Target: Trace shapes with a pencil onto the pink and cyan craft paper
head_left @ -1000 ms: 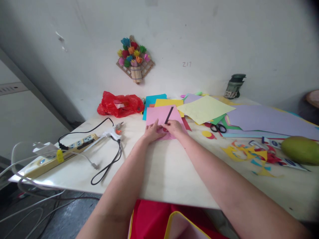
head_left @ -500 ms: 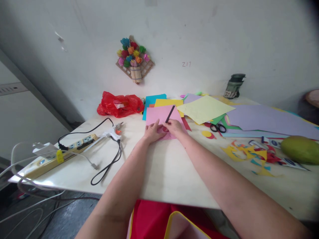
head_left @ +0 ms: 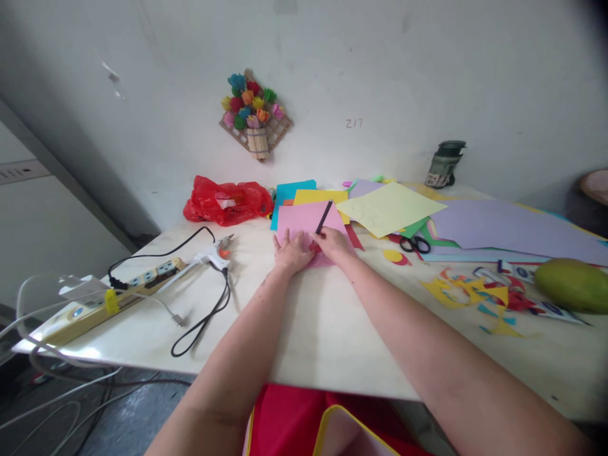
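A sheet of pink paper [head_left: 304,218] lies on the table in front of me. My left hand [head_left: 292,254] rests on it with fingers spread, pressing near a small red piece [head_left: 315,246] that is partly covered by my hands. In my right hand [head_left: 332,244] is a dark pencil or pen [head_left: 325,215], tilted with its upper end to the far right. Its tip is hidden behind my fingers, over the pink sheet beside the red piece.
Sheets of yellow [head_left: 323,197], blue and pale green paper [head_left: 392,209] lie behind. Black-handled scissors [head_left: 415,244], paper scraps [head_left: 475,291] and a green fruit [head_left: 572,285] are at right. A glue gun [head_left: 218,254], power strip [head_left: 114,304] and red plastic bag [head_left: 228,201] are at left.
The fingers of my left hand have spread out more on the pink sheet, showing more of the red piece. My right hand keeps its grip and has barely moved.
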Motion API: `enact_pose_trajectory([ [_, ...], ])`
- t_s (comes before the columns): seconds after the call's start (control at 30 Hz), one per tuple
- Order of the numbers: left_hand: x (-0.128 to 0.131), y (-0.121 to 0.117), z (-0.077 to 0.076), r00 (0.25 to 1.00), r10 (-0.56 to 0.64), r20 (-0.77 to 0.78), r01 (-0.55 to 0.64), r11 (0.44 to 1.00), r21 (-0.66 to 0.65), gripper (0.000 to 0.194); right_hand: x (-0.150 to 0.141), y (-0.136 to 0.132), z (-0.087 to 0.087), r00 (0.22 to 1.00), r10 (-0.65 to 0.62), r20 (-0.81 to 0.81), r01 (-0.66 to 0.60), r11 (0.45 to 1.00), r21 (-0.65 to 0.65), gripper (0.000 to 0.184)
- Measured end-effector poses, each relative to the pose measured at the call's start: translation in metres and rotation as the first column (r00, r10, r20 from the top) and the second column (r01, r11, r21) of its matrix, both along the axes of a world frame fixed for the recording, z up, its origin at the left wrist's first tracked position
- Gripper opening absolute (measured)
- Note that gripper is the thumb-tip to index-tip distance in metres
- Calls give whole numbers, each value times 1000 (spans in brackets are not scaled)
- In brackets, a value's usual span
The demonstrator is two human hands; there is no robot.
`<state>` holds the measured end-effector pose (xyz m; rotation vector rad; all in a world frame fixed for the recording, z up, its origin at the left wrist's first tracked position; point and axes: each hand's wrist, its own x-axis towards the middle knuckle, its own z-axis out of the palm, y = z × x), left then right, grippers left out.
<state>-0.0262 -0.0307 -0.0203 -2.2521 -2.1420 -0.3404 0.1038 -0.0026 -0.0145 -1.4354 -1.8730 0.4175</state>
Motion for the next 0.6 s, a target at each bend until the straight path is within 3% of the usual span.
enact_pose_trajectory([
  [0.6, 0, -2, -3, 989, 17, 145, -25, 998, 55, 61, 0, 1, 1, 998, 8, 56, -8, 1000, -12, 33],
])
